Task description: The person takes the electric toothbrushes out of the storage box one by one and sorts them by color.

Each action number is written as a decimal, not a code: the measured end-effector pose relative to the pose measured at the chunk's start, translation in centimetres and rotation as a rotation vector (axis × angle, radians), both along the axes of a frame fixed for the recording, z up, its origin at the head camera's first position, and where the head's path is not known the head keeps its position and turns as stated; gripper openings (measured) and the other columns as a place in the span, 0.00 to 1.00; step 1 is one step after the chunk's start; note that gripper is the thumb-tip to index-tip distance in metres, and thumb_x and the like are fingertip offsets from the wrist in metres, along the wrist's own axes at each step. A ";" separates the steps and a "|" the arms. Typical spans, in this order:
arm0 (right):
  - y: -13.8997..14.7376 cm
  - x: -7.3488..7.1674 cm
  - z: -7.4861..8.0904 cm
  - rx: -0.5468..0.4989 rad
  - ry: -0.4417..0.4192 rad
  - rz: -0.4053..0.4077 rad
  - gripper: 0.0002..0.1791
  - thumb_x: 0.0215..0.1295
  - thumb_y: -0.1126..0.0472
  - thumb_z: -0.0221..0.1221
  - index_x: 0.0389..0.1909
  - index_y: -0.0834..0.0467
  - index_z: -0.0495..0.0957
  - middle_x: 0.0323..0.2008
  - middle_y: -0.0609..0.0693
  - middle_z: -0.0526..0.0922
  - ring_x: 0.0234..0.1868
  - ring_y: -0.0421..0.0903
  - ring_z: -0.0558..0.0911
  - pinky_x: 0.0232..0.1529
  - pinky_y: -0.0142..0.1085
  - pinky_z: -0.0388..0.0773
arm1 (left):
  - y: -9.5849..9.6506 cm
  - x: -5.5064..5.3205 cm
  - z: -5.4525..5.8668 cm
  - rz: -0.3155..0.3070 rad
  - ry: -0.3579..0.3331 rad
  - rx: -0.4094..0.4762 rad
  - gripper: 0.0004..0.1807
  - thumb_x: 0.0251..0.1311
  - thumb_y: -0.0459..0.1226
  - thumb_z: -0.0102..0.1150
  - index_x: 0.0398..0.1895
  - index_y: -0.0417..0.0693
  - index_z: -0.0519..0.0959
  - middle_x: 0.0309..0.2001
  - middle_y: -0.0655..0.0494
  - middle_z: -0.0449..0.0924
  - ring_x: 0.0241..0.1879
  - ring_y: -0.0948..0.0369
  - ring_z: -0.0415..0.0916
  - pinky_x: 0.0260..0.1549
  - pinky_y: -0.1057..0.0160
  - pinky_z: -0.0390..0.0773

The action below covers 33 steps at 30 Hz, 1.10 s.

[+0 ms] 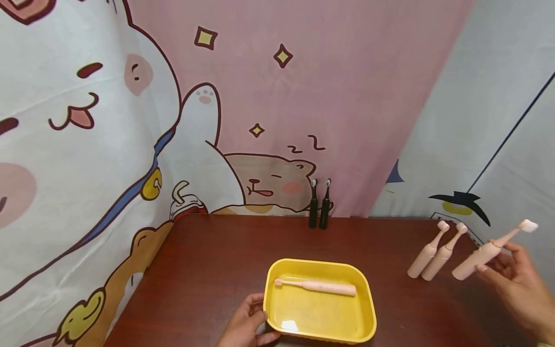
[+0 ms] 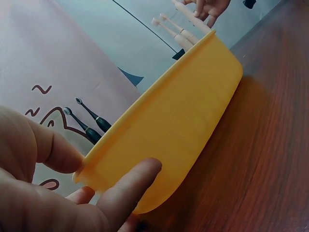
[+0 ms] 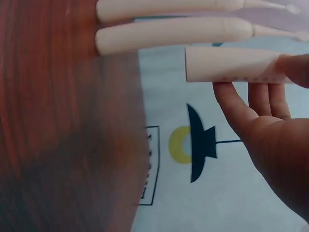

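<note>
My left hand (image 1: 246,322) grips the left side of a yellow plastic tub (image 1: 314,313), fingers at its rim and against its outer wall in the left wrist view. One pink electric toothbrush (image 1: 331,287) lies flat inside the tub, head to the left. At the far right my right hand (image 1: 516,282) holds a second pink electric toothbrush (image 1: 477,260) by its handle between thumb and fingers. Its base is raised off the table in the right wrist view (image 3: 217,65). Just left of it, two more pink toothbrushes (image 1: 422,260) (image 1: 438,263) stand upright side by side.
Two black electric toothbrushes (image 1: 313,212) (image 1: 324,212) stand at the table's back edge, close to a cartoon-printed cloth backdrop (image 1: 347,96). The dark red wooden table (image 1: 208,270) runs up to this cloth at the back and left.
</note>
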State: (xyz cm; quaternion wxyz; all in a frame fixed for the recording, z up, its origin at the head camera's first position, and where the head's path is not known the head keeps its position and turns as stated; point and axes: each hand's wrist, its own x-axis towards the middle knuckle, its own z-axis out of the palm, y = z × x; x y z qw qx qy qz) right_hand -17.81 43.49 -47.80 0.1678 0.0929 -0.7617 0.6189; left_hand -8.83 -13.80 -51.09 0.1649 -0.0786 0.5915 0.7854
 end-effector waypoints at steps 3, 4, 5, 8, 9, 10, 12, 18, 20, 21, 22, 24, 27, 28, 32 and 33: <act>0.2 -0.5 -0.4 0.175 -0.058 -0.101 0.42 0.73 0.79 0.55 0.70 0.32 0.54 0.47 0.25 0.75 0.43 0.22 0.78 0.33 0.19 0.80 | 0.0 -0.1 0.0 0.002 -0.002 0.002 0.30 0.72 0.30 0.56 0.72 0.31 0.58 0.59 0.36 0.72 0.51 0.54 0.81 0.45 0.48 0.91; 0.2 -0.7 -0.6 0.238 -0.077 -0.123 0.43 0.74 0.77 0.56 0.70 0.30 0.53 0.46 0.23 0.73 0.42 0.21 0.77 0.32 0.19 0.79 | 0.0 -0.1 0.0 0.003 -0.002 0.001 0.30 0.72 0.29 0.56 0.72 0.31 0.58 0.59 0.36 0.72 0.51 0.54 0.81 0.45 0.48 0.91; 0.2 -0.9 -0.8 0.291 -0.092 -0.143 0.43 0.74 0.76 0.57 0.69 0.29 0.52 0.46 0.22 0.72 0.42 0.20 0.76 0.32 0.19 0.79 | -0.1 -0.1 0.0 0.002 -0.002 0.001 0.30 0.72 0.29 0.55 0.72 0.31 0.58 0.59 0.36 0.72 0.51 0.55 0.81 0.45 0.49 0.91; 0.0 -1.3 -1.4 0.346 -0.121 -0.134 0.43 0.75 0.75 0.57 0.69 0.28 0.50 0.46 0.21 0.70 0.43 0.19 0.75 0.32 0.20 0.81 | -0.1 -0.1 0.1 0.001 -0.006 -0.001 0.29 0.72 0.29 0.55 0.72 0.31 0.58 0.59 0.36 0.71 0.51 0.54 0.81 0.45 0.49 0.91; -0.1 -1.5 -1.6 0.350 -0.124 -0.128 0.43 0.75 0.75 0.57 0.68 0.28 0.50 0.46 0.21 0.69 0.43 0.19 0.75 0.33 0.21 0.81 | 0.0 -0.1 0.2 0.000 -0.008 -0.001 0.29 0.72 0.29 0.55 0.72 0.31 0.58 0.59 0.36 0.71 0.50 0.54 0.82 0.45 0.50 0.91; -0.2 -1.6 -1.8 0.359 -0.124 -0.123 0.42 0.75 0.74 0.57 0.68 0.28 0.50 0.47 0.21 0.69 0.43 0.19 0.75 0.33 0.20 0.81 | 0.0 -0.1 0.2 0.000 -0.010 -0.003 0.29 0.72 0.29 0.55 0.72 0.32 0.58 0.58 0.36 0.71 0.50 0.54 0.82 0.45 0.50 0.91; -0.5 -1.7 -2.1 0.371 -0.117 -0.115 0.42 0.75 0.74 0.57 0.68 0.29 0.50 0.47 0.21 0.68 0.44 0.19 0.74 0.33 0.20 0.81 | 0.0 -0.1 0.2 -0.001 -0.014 -0.003 0.30 0.72 0.29 0.56 0.72 0.32 0.58 0.58 0.36 0.72 0.50 0.54 0.82 0.44 0.51 0.91; -1.0 -2.0 -2.7 0.353 -0.027 -0.072 0.43 0.70 0.80 0.57 0.68 0.34 0.54 0.48 0.24 0.73 0.44 0.22 0.77 0.35 0.19 0.81 | 0.0 -0.1 0.2 -0.006 -0.004 0.002 0.30 0.72 0.29 0.55 0.72 0.31 0.58 0.58 0.36 0.72 0.49 0.54 0.82 0.45 0.50 0.91; -1.0 -2.0 -2.9 0.347 -0.008 -0.060 0.43 0.69 0.82 0.57 0.67 0.36 0.56 0.48 0.25 0.74 0.44 0.23 0.77 0.35 0.20 0.82 | 0.0 -0.1 0.2 -0.006 0.000 0.005 0.30 0.72 0.29 0.55 0.72 0.31 0.58 0.58 0.36 0.72 0.49 0.54 0.82 0.45 0.50 0.91; -1.1 -2.1 -3.0 0.350 -0.007 -0.056 0.43 0.69 0.82 0.57 0.68 0.36 0.55 0.48 0.26 0.74 0.44 0.23 0.77 0.35 0.21 0.82 | 0.0 -0.1 0.2 -0.005 0.001 0.006 0.30 0.72 0.29 0.55 0.73 0.31 0.58 0.58 0.36 0.72 0.49 0.54 0.82 0.45 0.50 0.91; -1.0 -2.1 -3.2 0.353 -0.007 -0.051 0.44 0.69 0.82 0.57 0.68 0.36 0.55 0.48 0.26 0.73 0.44 0.23 0.77 0.35 0.21 0.82 | 0.0 -0.1 0.2 -0.004 0.002 0.006 0.30 0.72 0.29 0.55 0.73 0.31 0.58 0.58 0.36 0.72 0.49 0.54 0.82 0.45 0.50 0.91; -1.0 -2.2 -3.4 0.362 -0.014 -0.045 0.44 0.69 0.83 0.56 0.70 0.38 0.55 0.48 0.26 0.73 0.45 0.23 0.77 0.35 0.21 0.82 | 0.0 -0.1 0.2 -0.005 0.005 0.004 0.30 0.72 0.29 0.54 0.73 0.31 0.57 0.58 0.35 0.72 0.49 0.54 0.82 0.46 0.49 0.91; -1.1 -2.3 -3.7 0.367 -0.014 -0.034 0.44 0.68 0.83 0.56 0.71 0.40 0.54 0.49 0.26 0.72 0.45 0.24 0.77 0.36 0.21 0.83 | 0.0 -0.1 0.2 -0.003 -0.004 0.003 0.30 0.72 0.29 0.55 0.73 0.31 0.58 0.58 0.36 0.72 0.49 0.54 0.82 0.45 0.49 0.91; -1.1 -2.4 -3.7 0.366 -0.009 -0.032 0.44 0.68 0.83 0.56 0.71 0.40 0.55 0.48 0.26 0.73 0.45 0.24 0.77 0.36 0.21 0.82 | 0.0 -0.1 0.2 -0.003 -0.004 0.002 0.30 0.72 0.29 0.55 0.73 0.31 0.58 0.58 0.36 0.72 0.49 0.54 0.82 0.46 0.49 0.91; -1.3 -2.4 -4.1 0.359 0.002 -0.028 0.44 0.67 0.84 0.56 0.70 0.40 0.55 0.48 0.26 0.74 0.44 0.24 0.78 0.36 0.21 0.82 | 0.0 -0.1 0.2 -0.003 -0.007 -0.002 0.30 0.72 0.29 0.55 0.73 0.31 0.58 0.58 0.35 0.72 0.50 0.54 0.82 0.46 0.48 0.91; -1.3 -2.4 -4.2 0.361 0.002 -0.032 0.44 0.67 0.84 0.56 0.70 0.40 0.55 0.48 0.26 0.73 0.44 0.24 0.77 0.36 0.20 0.82 | 0.0 -0.1 0.2 -0.003 -0.008 -0.004 0.30 0.71 0.29 0.55 0.73 0.31 0.58 0.58 0.35 0.72 0.50 0.54 0.82 0.46 0.48 0.91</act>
